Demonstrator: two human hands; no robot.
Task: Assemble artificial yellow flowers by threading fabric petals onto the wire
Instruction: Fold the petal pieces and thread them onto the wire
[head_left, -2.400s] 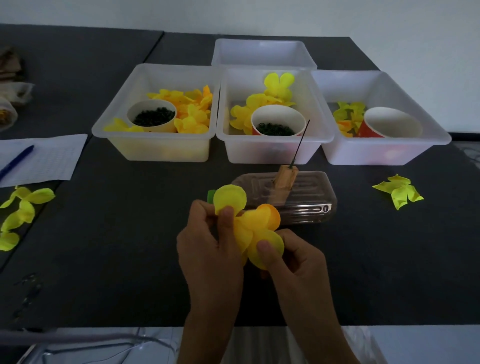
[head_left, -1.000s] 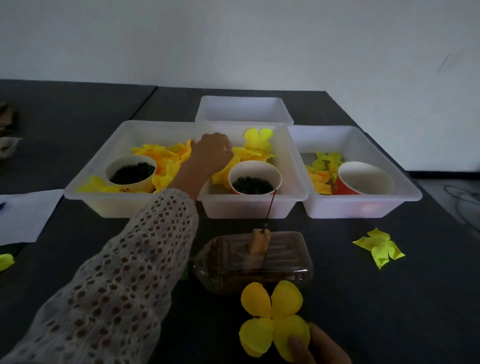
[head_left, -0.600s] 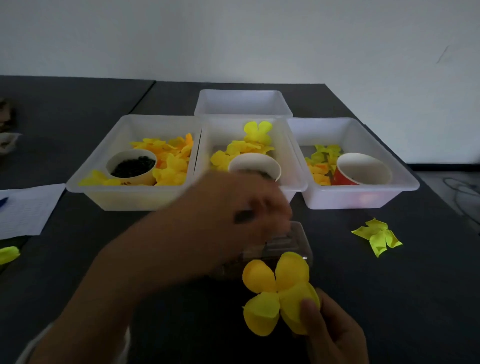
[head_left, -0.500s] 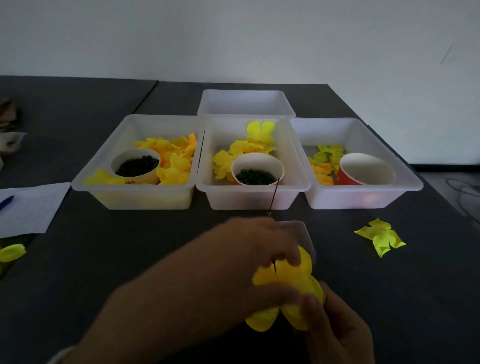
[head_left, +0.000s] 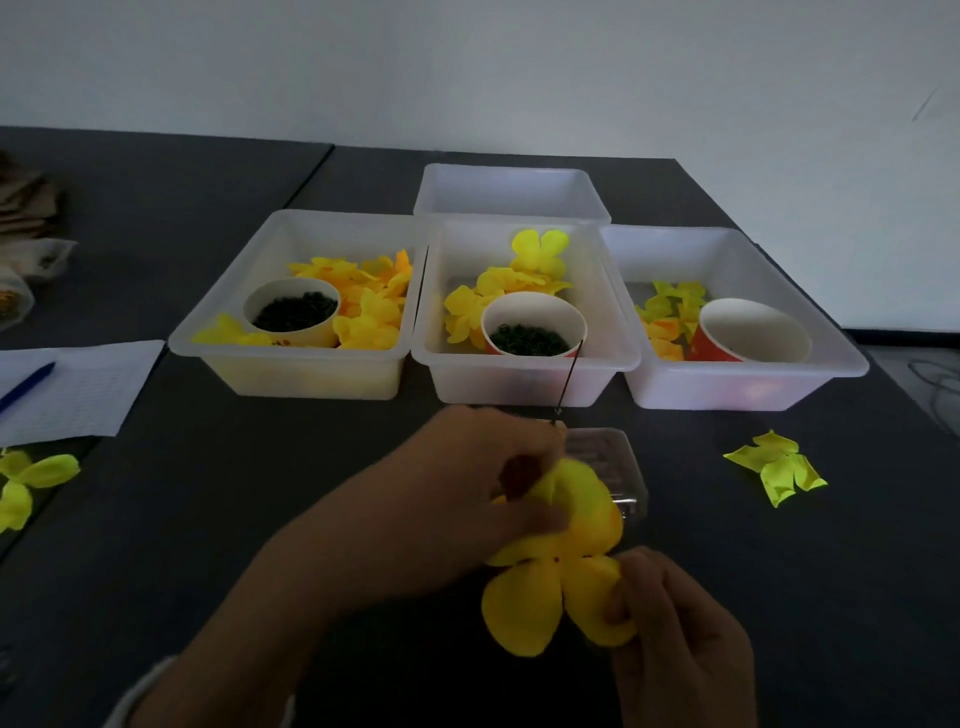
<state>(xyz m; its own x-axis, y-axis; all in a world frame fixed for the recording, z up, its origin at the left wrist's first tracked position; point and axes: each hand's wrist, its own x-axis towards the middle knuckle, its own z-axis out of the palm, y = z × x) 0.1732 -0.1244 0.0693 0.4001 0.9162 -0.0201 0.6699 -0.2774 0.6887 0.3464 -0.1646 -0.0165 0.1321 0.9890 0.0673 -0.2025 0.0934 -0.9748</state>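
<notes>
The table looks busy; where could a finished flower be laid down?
Bare dark table lies between the paper sheet and the left hand, and also between the right hand and the loose green-yellow petals. It is crowded at the three bins and around the wire.

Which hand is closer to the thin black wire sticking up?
Left. The left hand sits right at the base of the wire, fingers at the flower's top petals. The right hand is lower, nearer the camera, pinching a bottom petal.
</notes>
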